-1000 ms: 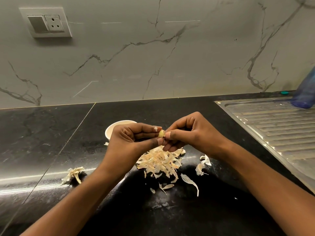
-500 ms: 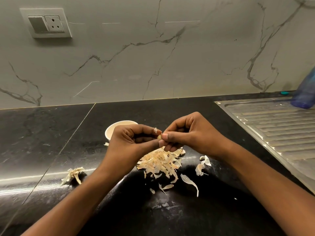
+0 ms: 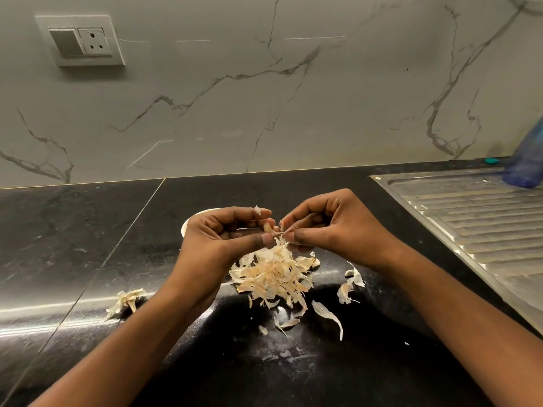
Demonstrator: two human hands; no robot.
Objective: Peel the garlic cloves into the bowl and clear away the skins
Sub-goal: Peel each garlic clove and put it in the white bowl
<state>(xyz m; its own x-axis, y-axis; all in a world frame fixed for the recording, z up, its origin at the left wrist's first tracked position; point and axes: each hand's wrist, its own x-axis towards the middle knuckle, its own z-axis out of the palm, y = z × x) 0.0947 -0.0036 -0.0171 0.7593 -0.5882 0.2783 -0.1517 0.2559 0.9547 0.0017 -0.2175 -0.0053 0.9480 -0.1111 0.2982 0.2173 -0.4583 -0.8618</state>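
two hands meet at the fingertips. left hand (image 3: 223, 245) is curled, thumb and fingers pinching one garlic clove (image 3: 268, 227); right hand (image 3: 335, 230) is curled too, pinching one strip of skin (image 3: 282, 231) that hangs off the clove. one heap of skins (image 3: 273, 274) lies just below both hands. one white bowl (image 3: 188, 223) shows behind the left hand, mostly hidden. several loose flakes (image 3: 349, 284) lie under the right wrist, and one husk clump (image 3: 126, 299) lies left of the left forearm.
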